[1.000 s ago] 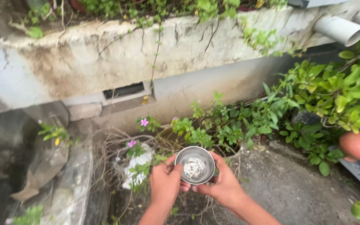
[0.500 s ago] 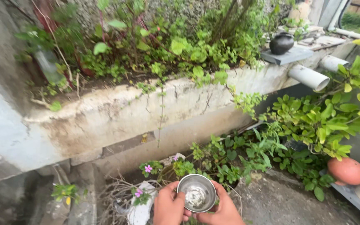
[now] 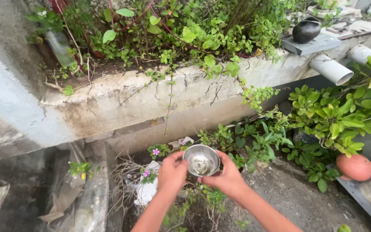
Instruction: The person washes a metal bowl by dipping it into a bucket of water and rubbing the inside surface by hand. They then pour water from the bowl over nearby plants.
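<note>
A small shiny steel bowl (image 3: 201, 160) with a whitish patch inside is held between both hands above a small plant with pink flowers (image 3: 155, 152). My left hand (image 3: 172, 174) grips its left rim, thumb on top. My right hand (image 3: 225, 176) cups the right side and underside of the bowl. Both forearms reach up from the bottom edge of the head view.
A cracked concrete planter ledge (image 3: 151, 99) full of green plants runs across the back. A black pot (image 3: 306, 30) stands on a slab at upper right, above two grey pipes (image 3: 331, 70). A leafy shrub (image 3: 344, 111) and a terracotta pot (image 3: 355, 167) sit right.
The view has tilted up and then settled, showing more of the planter top. Both hands keep hold of the bowl, now slightly higher in the frame.
</note>
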